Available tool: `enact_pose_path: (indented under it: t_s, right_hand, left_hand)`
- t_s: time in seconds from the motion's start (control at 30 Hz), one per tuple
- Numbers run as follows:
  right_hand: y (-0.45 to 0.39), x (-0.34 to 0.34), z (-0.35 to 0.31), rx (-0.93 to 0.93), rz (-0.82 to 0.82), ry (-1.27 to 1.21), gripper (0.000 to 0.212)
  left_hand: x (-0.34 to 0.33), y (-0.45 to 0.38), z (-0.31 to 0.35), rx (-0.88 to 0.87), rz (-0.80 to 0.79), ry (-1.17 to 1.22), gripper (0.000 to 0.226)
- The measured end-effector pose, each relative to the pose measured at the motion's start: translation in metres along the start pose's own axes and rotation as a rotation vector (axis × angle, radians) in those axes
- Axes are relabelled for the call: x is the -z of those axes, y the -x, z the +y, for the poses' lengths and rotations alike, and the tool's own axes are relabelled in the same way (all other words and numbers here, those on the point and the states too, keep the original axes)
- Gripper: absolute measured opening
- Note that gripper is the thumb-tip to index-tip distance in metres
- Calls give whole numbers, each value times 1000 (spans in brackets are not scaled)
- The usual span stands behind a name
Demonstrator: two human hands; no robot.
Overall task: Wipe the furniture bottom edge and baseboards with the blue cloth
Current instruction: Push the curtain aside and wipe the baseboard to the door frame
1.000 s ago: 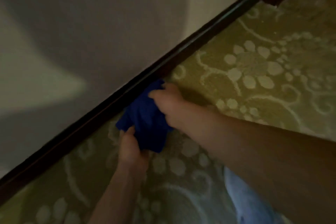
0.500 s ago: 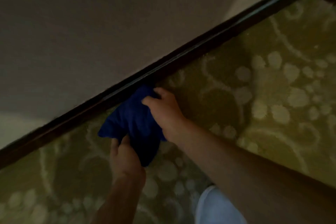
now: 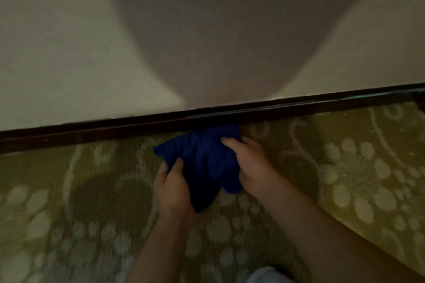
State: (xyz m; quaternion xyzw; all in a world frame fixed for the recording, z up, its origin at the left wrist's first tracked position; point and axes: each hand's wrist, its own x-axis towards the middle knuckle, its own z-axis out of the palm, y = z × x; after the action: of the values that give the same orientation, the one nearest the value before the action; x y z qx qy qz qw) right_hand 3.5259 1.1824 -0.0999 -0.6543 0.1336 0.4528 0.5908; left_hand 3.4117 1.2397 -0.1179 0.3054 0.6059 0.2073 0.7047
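One pale wall (image 3: pixel 92 41) fills the upper frame; one patterned carpet (image 3: pixel 345 179) lies below. One dark baseboard (image 3: pixel 92 132) divides them. One blue cloth (image 3: pixel 202 154), centre frame, touches the baseboard. Two hands grip it: left hand (image 3: pixel 173 188), right hand (image 3: pixel 250 163).

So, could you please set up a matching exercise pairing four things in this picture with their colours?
Things:
1. cloth
2. baseboard
3. carpet
4. wall

Colours:
A. olive green with pale floral shapes
B. off-white
C. deep blue
D. dark brown

Pairs: 1-C, 2-D, 3-A, 4-B

Both hands grip the cloth: the left hand at its near edge, the right hand at its right side, against the baseboard.
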Motion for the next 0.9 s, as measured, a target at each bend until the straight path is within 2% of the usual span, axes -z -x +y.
enact_pose_path:
  t_s: [0.1,0.17,0.2,0.37,0.5,0.6,0.7,0.77,0.83,0.9]
  right_hand:
    - [5,-1,-17,86,28,65,15]
    - [8,-3,-28,95,71,23,17]
    - [9,-5,-32,82,94,-17,21]
    - [11,-6,-30,22,187,-101,28]
    - [10,21,-30,31,324,-125,34]
    - [11,21,-27,32,322,-153,30]
    - [10,3,-23,69,284,-142,31]
    - [9,-1,-22,87,272,-113,23]
    - [10,11,-27,99,329,-152,13]
    - [11,35,-35,113,453,-260,21]
  left_hand:
    - [-7,5,19,-301,204,-141,18]
    - [-23,13,37,-537,240,-285,16]
    - [-31,14,44,-593,235,-346,18]
    - [-54,13,49,-688,222,-682,20]
    - [-78,28,34,-770,60,-986,19]
    - [-77,28,36,-818,45,-1001,18]
    - [-57,17,29,-856,171,-880,20]
    - [-52,17,20,-907,203,-888,25]
    - [-65,23,13,-924,132,-950,27]
    - [-89,31,8,-940,-14,-990,26]
